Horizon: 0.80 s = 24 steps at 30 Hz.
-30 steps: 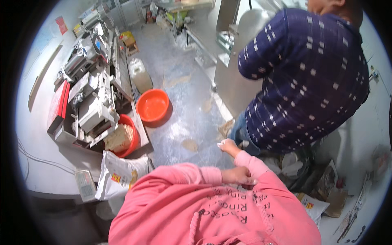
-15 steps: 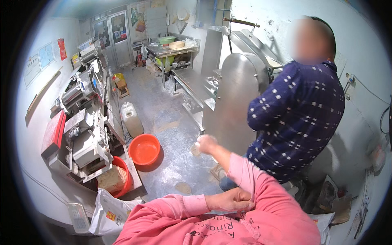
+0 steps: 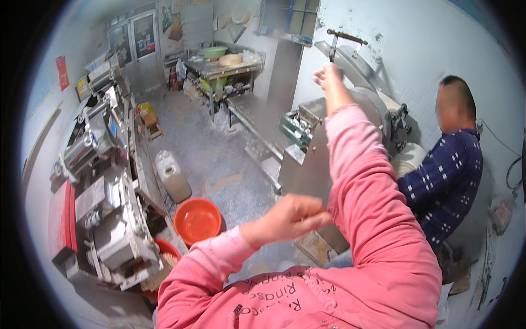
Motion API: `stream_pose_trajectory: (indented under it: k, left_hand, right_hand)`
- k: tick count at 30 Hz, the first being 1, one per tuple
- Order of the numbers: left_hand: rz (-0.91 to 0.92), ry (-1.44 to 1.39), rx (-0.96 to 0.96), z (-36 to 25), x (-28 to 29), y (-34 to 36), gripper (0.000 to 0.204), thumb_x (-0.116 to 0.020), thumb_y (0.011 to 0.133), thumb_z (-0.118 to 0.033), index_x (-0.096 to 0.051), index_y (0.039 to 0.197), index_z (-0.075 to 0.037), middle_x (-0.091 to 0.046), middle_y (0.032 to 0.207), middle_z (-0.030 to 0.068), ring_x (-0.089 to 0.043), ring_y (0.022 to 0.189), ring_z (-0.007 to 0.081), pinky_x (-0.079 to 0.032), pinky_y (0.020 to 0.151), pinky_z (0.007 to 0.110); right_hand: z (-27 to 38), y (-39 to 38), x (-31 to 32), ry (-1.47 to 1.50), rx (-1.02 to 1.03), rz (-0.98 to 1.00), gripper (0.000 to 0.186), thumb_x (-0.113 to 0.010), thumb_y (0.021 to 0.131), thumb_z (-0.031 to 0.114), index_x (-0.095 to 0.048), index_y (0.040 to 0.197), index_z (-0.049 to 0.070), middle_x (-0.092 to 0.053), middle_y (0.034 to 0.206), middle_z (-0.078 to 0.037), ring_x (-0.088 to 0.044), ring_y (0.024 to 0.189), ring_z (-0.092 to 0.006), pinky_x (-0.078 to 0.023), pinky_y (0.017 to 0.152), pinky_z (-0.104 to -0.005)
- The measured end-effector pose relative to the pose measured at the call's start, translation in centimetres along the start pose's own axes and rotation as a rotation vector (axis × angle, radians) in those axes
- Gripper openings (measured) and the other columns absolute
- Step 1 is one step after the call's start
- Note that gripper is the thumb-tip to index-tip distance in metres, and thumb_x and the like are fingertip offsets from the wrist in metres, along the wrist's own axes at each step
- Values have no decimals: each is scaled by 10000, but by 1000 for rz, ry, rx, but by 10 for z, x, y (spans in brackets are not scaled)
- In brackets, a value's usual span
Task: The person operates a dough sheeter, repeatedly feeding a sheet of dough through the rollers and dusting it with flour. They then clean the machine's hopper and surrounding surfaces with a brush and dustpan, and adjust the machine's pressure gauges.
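My right arm, in a pink sleeve pushed back from the wrist, is stretched up and forward. My right hand [image 3: 331, 80] overlaps the lower part of a crank lever [image 3: 347, 37] on the metal machine; its fingers are spread, and contact with the lever cannot be made out. My left hand [image 3: 287, 219], slightly blurred, is beside the right sleeve [image 3: 370, 181] with thumb and fingers apart. Both hands appear to hold nothing. Behind my right arm rises the rounded steel housing of the machine [image 3: 315, 175], partly hidden by the sleeve.
A co-worker in a dark checked top [image 3: 449, 181] bends beside the machine at right, near a pale rounded container [image 3: 408, 159]. A red basin [image 3: 197, 222] and a jug [image 3: 172, 176] stand on the floor. Roller machinery [image 3: 104, 208] lines the left wall; a worktable [image 3: 235, 67] stands behind.
My right hand has risen from low in front to the lever. My left hand has come off the right sleeve's fabric and opened. The co-worker has stooped and shifted right.
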State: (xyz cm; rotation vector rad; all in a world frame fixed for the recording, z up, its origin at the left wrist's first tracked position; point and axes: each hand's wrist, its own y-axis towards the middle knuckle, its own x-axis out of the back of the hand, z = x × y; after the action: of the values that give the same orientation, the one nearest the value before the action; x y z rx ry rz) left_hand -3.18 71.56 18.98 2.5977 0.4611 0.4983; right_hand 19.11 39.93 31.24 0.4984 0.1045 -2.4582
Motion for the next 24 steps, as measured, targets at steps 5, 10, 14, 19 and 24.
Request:
stream_pose_trajectory:
  k: [5, 10, 14, 19, 24]
  left_hand:
    - [184, 246, 328, 91, 71, -33, 169, -614, 873, -176, -634, 939, -22, -645, 817, 93, -613, 758, 175, -485, 677, 299]
    - [-142, 119, 697, 183, 161, -62, 174, -581, 890, -186, -625, 942, -25, -626, 776, 63, -586, 722, 124, -469, 661, 273]
    - [-783, -172, 1024, 227, 218, -48, 140, -538, 914, -128, -599, 934, -2, -590, 800, -1, -532, 732, 79, -429, 682, 222]
    - [-882, -320, 1034, 256, 272, 4, 142, -522, 924, -126, -589, 967, -9, -601, 827, 15, -539, 752, 88, -416, 698, 218]
    - [-687, -316, 1121, 308, 322, 50, 173, -499, 939, -165, -587, 1011, -33, -625, 838, 29, -585, 773, 106, -442, 727, 242]
  right_hand:
    - [61, 156, 29, -62, 284, -51, 131, -536, 784, 127, -533, 707, 21, -583, 641, -109, -548, 478, -179, -388, 345, -287]
    - [87, 316, 72, -1369, 1303, -84, 243, -549, 838, 220, -586, 1000, 43, -625, 887, -149, -602, 803, -298, -480, 715, -403]
    - [110, 452, 66, -837, 449, -62, 330, -563, 850, 276, -540, 1117, 85, -603, 944, -145, -581, 837, -255, -474, 764, -409]
    - [163, 576, 52, -1370, 615, 106, 384, -631, 815, 228, -521, 1150, 78, -601, 958, -130, -582, 862, -227, -495, 764, -390]
    - [159, 580, 63, -1727, 791, -20, 452, -636, 804, 201, -464, 1198, 61, -590, 989, -157, -581, 895, -260, -493, 776, -394]
